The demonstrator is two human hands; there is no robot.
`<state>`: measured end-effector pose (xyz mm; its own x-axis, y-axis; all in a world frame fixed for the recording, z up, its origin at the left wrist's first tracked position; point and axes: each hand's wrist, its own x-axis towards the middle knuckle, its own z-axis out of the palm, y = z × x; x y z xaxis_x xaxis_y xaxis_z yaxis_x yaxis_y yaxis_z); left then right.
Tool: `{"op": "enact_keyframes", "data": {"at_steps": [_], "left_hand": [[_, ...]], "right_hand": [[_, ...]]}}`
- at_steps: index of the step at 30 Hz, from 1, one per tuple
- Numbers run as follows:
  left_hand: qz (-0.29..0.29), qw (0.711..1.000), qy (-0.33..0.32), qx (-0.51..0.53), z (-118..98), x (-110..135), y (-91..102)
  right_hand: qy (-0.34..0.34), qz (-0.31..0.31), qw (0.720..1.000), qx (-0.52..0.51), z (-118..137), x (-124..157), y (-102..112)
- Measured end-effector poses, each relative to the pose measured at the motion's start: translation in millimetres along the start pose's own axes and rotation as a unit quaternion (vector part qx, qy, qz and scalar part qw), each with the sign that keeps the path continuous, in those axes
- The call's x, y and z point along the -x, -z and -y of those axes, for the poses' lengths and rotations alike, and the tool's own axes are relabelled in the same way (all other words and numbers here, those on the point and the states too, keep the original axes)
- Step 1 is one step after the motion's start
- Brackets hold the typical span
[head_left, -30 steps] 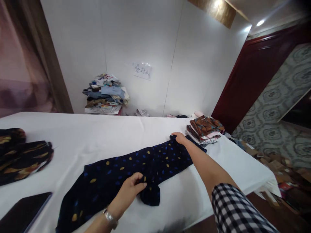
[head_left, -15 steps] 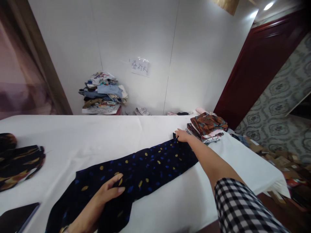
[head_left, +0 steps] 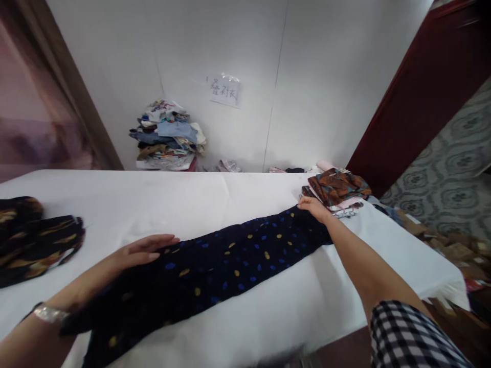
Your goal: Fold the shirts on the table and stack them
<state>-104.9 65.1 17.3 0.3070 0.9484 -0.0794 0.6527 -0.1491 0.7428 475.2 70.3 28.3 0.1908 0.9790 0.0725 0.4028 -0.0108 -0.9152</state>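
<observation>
A long, narrow dark navy shirt [head_left: 233, 263] with small yellow and blue leaf shapes lies slantwise across the white-covered table [head_left: 268, 317]. At its far right end, my right hand [head_left: 315, 208] pinches the upper corner. Toward the left end, my left hand [head_left: 140, 251] rests along the shirt's upper edge, fingers stretched out and thumb apart. Dark cloth drapes by my left wrist, near a silvery band. The shirt's lower left end is blurred and runs to the bottom of the view.
Another dark garment with orange-brown figures [head_left: 42, 240] lies at the left. Folded clothes [head_left: 339, 189] are stacked just beyond my right hand. Behind the table rises a tall clothes pile [head_left: 166, 138], with a handwritten sign [head_left: 225, 92] on the wall. Boxes [head_left: 452, 250] lie beyond the right edge.
My left hand has moved from the middle of the shirt up and left to its upper edge. The shirt's left part has shifted and straightened. My right hand still grips the far corner.
</observation>
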Motion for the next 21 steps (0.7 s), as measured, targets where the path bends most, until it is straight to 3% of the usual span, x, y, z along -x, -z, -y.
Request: {"op": "enact_keyframes", "data": {"at_steps": [2,5,10,13,15,18,21], "left_hand": [[-0.012,0.997,0.076,-0.013,0.0,2.1,11.5],[-0.071,0.977,0.149,-0.137,-9.3,4.9,15.5],[-0.048,0.985,0.032,-0.163,-45.7,27.3,-14.3],[-0.045,0.965,-0.06,-0.251,-55.5,41.1,-30.3],[-0.057,0.941,-0.073,-0.326,-50.2,44.0,-31.9],[-0.082,0.916,-0.042,-0.391,-30.9,40.1,-24.1],[-0.059,0.929,-0.044,-0.363,-11.7,35.2,-16.8]], "right_hand": [[-0.008,0.008,1.0,0.01,-1.5,-8.1,-2.7],[-0.023,0.019,0.999,0.04,-6.0,-19.3,-9.4],[-0.033,0.025,0.997,0.064,-16.2,-25.4,-12.6],[-0.03,0.028,0.998,0.049,-20.9,-23.5,-7.9],[-0.033,0.026,0.998,0.036,-23.8,-21.5,-5.8],[-0.042,0.007,0.999,0.034,-28.8,-18.4,-5.7],[-0.049,-0.008,0.998,0.037,-34.2,-15.9,-7.2]]}}
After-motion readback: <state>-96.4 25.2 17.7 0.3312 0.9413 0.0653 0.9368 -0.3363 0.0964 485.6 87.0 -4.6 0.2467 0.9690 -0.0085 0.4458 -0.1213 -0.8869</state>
